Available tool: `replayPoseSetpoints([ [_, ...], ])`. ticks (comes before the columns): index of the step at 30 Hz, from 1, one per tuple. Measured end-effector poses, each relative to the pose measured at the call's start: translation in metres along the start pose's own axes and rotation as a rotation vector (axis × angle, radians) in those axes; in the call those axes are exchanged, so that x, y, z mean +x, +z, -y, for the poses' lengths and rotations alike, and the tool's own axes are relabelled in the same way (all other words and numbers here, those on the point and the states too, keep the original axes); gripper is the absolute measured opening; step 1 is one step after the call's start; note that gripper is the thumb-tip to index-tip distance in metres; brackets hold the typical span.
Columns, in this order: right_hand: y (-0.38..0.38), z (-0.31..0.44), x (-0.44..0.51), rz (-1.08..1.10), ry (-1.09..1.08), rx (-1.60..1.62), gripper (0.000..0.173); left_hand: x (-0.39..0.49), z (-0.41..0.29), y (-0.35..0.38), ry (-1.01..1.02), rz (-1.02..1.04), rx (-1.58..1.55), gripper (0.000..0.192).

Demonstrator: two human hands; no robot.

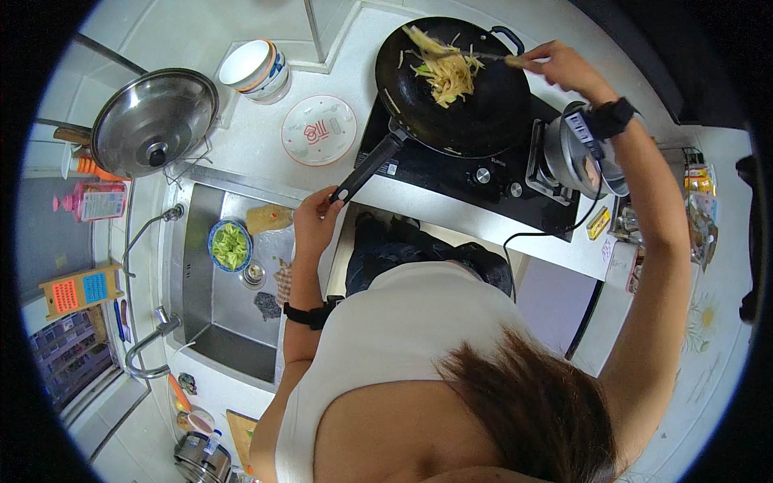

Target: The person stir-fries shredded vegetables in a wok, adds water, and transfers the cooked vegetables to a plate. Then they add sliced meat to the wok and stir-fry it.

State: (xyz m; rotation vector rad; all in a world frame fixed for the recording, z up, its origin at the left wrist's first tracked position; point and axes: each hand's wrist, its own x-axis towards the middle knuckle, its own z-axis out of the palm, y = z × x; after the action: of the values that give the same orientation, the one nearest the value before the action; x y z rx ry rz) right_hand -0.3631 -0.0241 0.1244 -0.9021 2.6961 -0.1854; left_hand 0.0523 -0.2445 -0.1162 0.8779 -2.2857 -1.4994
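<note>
My left hand [316,218] grips the end of the black handle of a wok [489,121], whose pan is tilted above the black gas stove [447,172]. With my right hand [564,69] I hold a spatula [492,57] by its light handle, reaching in over the wok's far right rim. The spatula's blade is among pale shredded vegetables [450,78] with some green pieces; part of the food sits raised at its left end. A white plate with red markings [319,130] lies on the counter left of the wok, near stacked bowls [247,65].
A metal pot [577,157] stands on the right burner. The steel sink [226,326] at left holds a blue-rimmed bowl of chopped greens [230,246]. A glass lid [156,121] leans at the upper left. A black cable [543,233] hangs from my right wrist across the stove's edge.
</note>
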Motion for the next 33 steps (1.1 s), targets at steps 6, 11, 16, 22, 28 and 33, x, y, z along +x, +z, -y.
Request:
replayPoseSetpoints([
  [6,-0.014,0.012,-0.034,0.059,-0.230,-0.628,0.026,-0.001,0.004,0.004,0.008,-0.039,-0.064,0.031],
  [11,-0.057,0.001,-0.041,0.048,-0.115,-0.855,0.019,-0.001,0.002,0.004,0.016,-0.039,-0.038,0.031],
  [16,0.019,0.006,-0.021,-0.274,-0.324,-0.943,0.026,0.000,0.005,0.005,-0.018,-0.020,-0.201,0.031],
  [22,-0.032,-0.001,-0.019,-0.365,-0.377,-1.035,0.019,0.001,0.006,0.004,0.007,-0.031,-0.081,0.029],
  [28,-0.001,0.006,-0.011,-0.460,-0.379,-1.187,0.017,-0.002,0.003,0.005,0.025,-0.048,-0.097,0.028],
  [33,-0.013,-0.009,-0.020,-0.434,-0.538,-0.915,0.017,0.002,0.010,0.009,0.058,-0.035,-0.182,0.025],
])
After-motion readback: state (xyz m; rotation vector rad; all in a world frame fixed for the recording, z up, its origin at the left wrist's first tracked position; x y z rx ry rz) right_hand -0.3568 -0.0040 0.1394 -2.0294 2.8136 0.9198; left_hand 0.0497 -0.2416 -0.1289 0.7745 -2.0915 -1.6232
